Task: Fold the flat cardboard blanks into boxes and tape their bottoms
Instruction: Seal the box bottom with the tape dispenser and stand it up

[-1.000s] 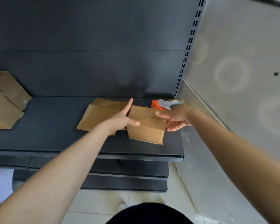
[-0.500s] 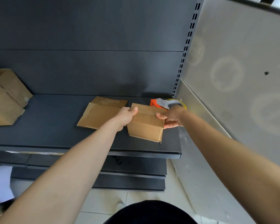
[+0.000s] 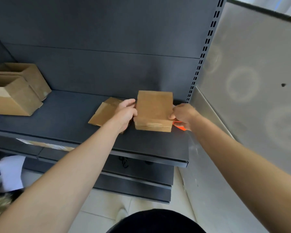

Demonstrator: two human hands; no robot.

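Note:
A small brown cardboard box point(image 3: 154, 109) is tipped up on the dark shelf point(image 3: 65, 118), one broad side facing me. My left hand point(image 3: 125, 112) grips its left edge and my right hand point(image 3: 183, 115) grips its right edge. Flat cardboard blanks point(image 3: 104, 113) lie on the shelf just left of the box, partly under my left hand. An orange tape dispenser point(image 3: 179, 126) shows as a sliver under my right hand; most of it is hidden.
Two folded boxes point(image 3: 15, 91) stand with open tops at the shelf's far left. A grey side panel point(image 3: 250, 81) closes the right end. Lower shelves point(image 3: 138, 180) and a pale tiled floor lie below the shelf's front edge.
Both hands have closed on the box's sides and tipped it upright from lying flat. The box and my right hand now cover most of the tape dispenser.

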